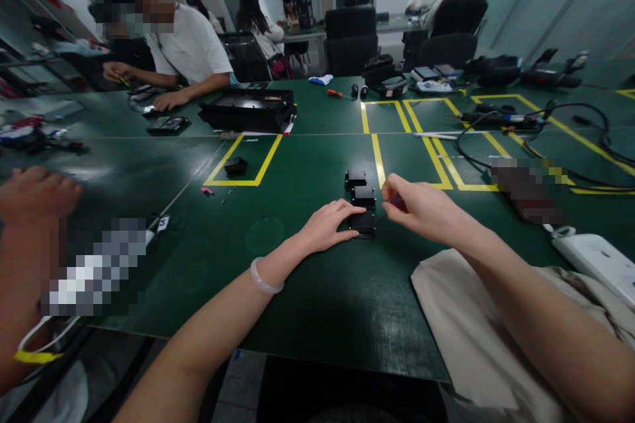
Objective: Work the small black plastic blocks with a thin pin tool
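Three small black blocks stand in a row on the green table (307, 284). My left hand (328, 226) has its thumb and fingers on the nearest black block (364, 223), holding it against the tabletop. Just beyond it are the middle black block (364, 195) and the far black block (356, 177). To the right, my right hand (414, 206) is closed in a pinch around a thin dark tool (397, 201), whose tip points at the right side of the nearest block. Fingers hide much of the tool.
A black tray (248, 109) and a small black part (235, 166) lie further left. Cables (526, 120), a dark phone-like device (526, 192), a white power bank (595, 258) and beige cloth (461, 324) are right. Another person's hand (40, 198) is at far left.
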